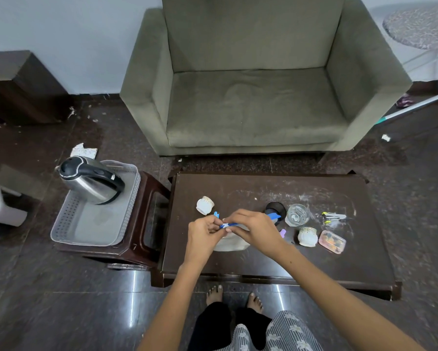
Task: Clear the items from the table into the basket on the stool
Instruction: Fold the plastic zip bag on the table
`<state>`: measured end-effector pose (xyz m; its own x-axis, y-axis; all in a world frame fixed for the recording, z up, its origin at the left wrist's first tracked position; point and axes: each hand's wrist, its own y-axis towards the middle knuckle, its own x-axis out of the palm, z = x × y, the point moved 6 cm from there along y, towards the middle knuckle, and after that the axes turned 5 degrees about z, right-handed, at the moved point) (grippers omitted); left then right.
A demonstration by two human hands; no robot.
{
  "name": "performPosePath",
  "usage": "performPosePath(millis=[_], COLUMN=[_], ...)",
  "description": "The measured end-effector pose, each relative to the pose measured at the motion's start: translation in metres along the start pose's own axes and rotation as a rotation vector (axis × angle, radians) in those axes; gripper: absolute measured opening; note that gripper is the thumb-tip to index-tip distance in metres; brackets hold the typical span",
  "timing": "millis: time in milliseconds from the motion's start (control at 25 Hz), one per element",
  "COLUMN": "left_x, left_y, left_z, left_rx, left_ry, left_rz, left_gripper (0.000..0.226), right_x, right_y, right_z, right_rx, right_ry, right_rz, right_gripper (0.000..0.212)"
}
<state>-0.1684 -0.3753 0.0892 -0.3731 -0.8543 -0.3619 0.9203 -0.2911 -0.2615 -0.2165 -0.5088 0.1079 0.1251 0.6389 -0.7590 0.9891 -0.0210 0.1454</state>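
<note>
While both hands meet mid-frame over bench (238, 259), left hand (204, 233) and right hand (253, 228) each pinch blue clip (227, 225), likely gathering it for basket (60, 224), left of frame.

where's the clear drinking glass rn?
Head view: the clear glass stands upright on the table, right of the hands, between the black round object and the yellow clips, just behind a white cup.
</note>
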Motion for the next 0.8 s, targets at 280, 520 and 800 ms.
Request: performPosePath(millis=[280, 520, 800], left_x=[-0.004, -0.01, -0.025], left_y=[-0.002, -0.008, -0.003], left_z=[0.002, 0.024, 0.017], left_rx=[0.104, 0.318, 0.274], left_ry=[0.185, 0.498, 0.359], left_rz=[-0.067, 0.108, 0.217], left_gripper=[0.015, 0.007, 0.007], right_x=[0.001, 0.004, -0.001], right_y=[0.006, 0.009, 0.01], right_z=[-0.002, -0.005, 0.02], right_rx=[0.014, -0.028, -0.013], right_ry=[-0.029, -0.17, -0.281], right_rz=[0.003, -0.03, -0.036], right_gripper=[0.01, 0.01, 0.004])
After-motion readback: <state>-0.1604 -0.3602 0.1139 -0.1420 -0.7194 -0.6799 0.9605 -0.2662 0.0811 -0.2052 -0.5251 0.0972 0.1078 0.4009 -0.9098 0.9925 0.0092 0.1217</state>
